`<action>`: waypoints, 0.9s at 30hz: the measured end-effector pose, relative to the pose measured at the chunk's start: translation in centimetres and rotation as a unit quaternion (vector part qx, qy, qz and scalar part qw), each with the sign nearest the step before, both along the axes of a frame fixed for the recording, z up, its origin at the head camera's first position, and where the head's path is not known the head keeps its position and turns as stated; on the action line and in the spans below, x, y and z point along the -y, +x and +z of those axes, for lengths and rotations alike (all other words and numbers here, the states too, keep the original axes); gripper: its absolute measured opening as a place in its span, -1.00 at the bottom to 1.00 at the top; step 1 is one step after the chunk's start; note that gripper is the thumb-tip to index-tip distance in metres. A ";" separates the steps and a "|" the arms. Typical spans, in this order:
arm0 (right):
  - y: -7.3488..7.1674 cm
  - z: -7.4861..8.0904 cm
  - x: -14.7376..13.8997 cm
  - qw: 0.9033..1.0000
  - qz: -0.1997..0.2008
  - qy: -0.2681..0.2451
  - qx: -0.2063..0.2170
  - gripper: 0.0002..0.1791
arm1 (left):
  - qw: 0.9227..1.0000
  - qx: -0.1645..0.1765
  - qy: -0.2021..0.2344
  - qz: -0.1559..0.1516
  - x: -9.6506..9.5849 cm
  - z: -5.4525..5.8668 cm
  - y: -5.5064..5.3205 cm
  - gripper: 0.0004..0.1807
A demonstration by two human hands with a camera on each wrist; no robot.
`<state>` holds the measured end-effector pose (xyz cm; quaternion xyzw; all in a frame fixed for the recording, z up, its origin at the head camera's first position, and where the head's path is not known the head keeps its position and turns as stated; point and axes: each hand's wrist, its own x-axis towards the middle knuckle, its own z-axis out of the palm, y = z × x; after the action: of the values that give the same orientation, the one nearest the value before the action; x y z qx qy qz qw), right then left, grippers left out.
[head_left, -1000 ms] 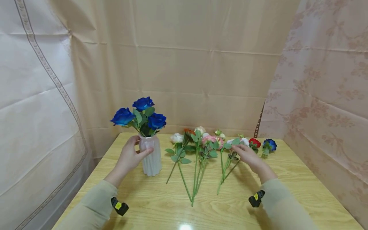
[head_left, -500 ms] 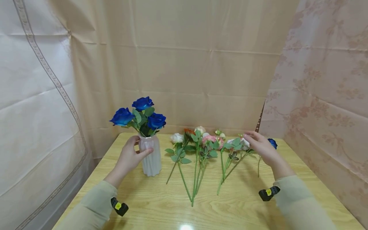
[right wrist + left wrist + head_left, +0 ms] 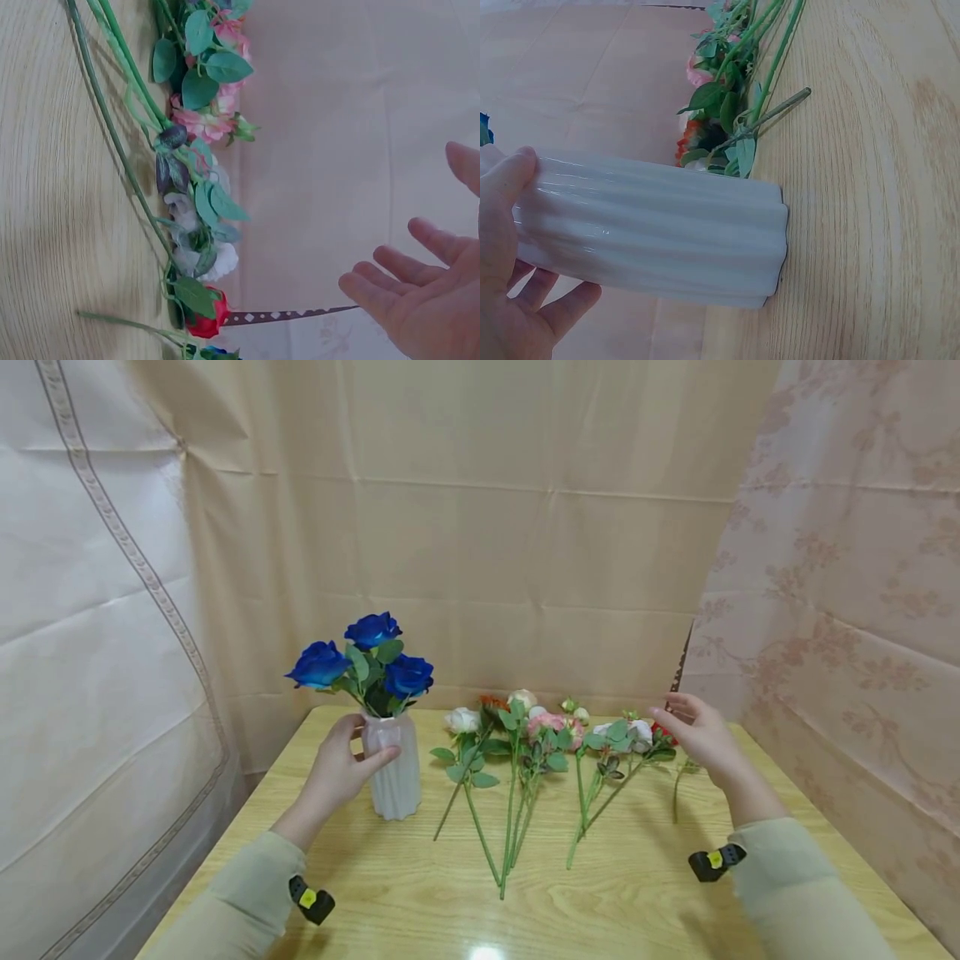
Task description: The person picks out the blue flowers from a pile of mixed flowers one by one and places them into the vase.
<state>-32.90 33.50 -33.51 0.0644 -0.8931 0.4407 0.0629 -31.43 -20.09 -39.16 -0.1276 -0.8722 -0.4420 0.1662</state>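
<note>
A white ribbed vase (image 3: 396,768) stands upright on the table at the left, holding three blue roses (image 3: 409,676) with green leaves. My left hand (image 3: 341,766) grips the vase around its upper part, thumb in front and fingers behind. In the left wrist view the vase (image 3: 652,229) meets the tabletop at its base. Over at the right, my right hand (image 3: 701,735) hovers with fingers spread and nothing in it. It is nearest to a red rose (image 3: 208,312), and in the head view it hides the blue rose lying there; a bit of that blue rose (image 3: 214,350) shows in the right wrist view.
Along the back of the wooden table (image 3: 525,927) lie several loose stems: a white rose (image 3: 461,721), an orange flower (image 3: 493,702), pink flowers (image 3: 546,724) and white blooms (image 3: 639,735). A beige curtain (image 3: 525,527) hangs right behind them.
My right hand has moved rightward from the white blooms, past the red rose, to over the blue rose. The left hand and vase have stayed in place.
</note>
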 end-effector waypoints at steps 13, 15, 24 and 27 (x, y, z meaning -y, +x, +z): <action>-0.4 -1.0 -2.4 0.997 -0.053 0.044 0.037 0.01 | 1.000 0.003 0.006 -0.004 -0.2 0.2 0.0 -0.11; -0.4 -1.3 -2.7 0.996 -0.056 0.054 0.047 0.01 | 1.000 0.003 0.006 -0.004 -0.2 0.2 0.0 -0.12; -1.1 -3.4 -4.2 0.988 -0.068 0.102 0.091 0.05 | 1.000 0.006 0.003 0.001 -0.1 0.1 0.1 -0.11; -1.2 -4.2 -4.6 0.982 -0.066 0.142 0.101 0.07 | 1.000 0.008 0.005 0.000 -0.1 0.1 0.1 -0.11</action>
<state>-34.12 38.12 -37.66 -0.0314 -0.9506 0.3088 -0.0088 -31.34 -19.98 -39.06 -0.1233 -0.8711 -0.4475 0.1603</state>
